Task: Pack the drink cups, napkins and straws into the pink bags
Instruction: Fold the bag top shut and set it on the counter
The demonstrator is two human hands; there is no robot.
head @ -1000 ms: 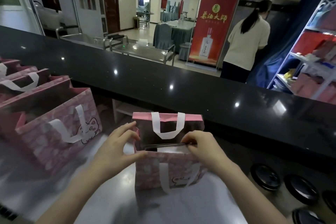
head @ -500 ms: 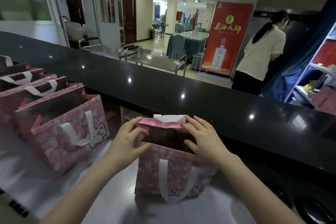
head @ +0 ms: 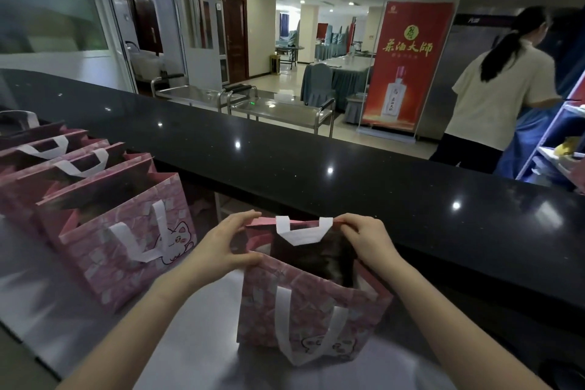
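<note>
- Beyond the counter lies a bright dining hall with draped tables, two steel trolleys (head: 278, 111) and a red banner (head: 406, 66); a person in a cream shirt (head: 493, 98) stands at the right with their back turned.
- Across the view runs a glossy black counter (head: 285, 161), with a lower grey worktop (head: 196, 326) in front of it.
- On the worktop at the left, a row of pink bags (head: 120, 250) stands open.
- One pink bag (head: 300, 304) stands upright at the centre of the worktop, apart from the row, mouth open; its inside is too dark to make out.
- The left hand (head: 218, 250) grips the bag's left top corner, fingers on the far rim, thumb at the near one.
- The right hand (head: 367, 241) curls its fingers over the far rim's right corner.
- A white handle (head: 300, 233) shows between the hands.
</note>
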